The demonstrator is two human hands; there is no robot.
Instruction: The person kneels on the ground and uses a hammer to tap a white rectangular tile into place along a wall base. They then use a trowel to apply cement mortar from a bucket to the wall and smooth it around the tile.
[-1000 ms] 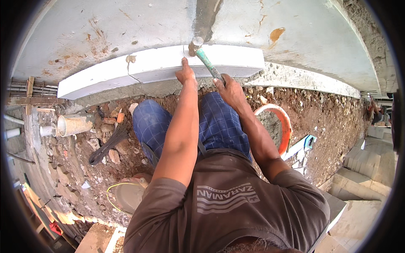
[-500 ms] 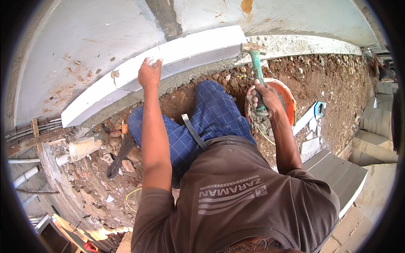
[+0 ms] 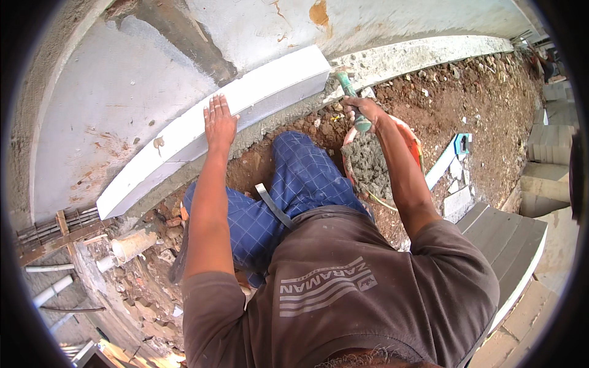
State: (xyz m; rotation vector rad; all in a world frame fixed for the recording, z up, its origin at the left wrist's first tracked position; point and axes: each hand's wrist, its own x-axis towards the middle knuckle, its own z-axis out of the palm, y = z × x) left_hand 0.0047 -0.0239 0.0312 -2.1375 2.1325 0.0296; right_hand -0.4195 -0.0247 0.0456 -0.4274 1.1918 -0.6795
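Head view: white blocks (image 3: pixel 276 80) on mortar (image 3: pixel 288 115) along a wall (image 3: pixel 264 27).
Left hand (image 3: pixel 221 126): open, flat on the blocks.
Right hand (image 3: pixel 365 111): gripping a hammer (image 3: pixel 347 87) near their right end.
Risk: uneven blows might tilt them.

Bright, diffuse daylight fills the scene. The blocks' (image 3: pixel 270 80) tops glare almost pure white, while their near side sits in soft grey shade. The wide lens bows the wall (image 3: pixel 264 27); black closes in around the rim, and detail softens at far right.
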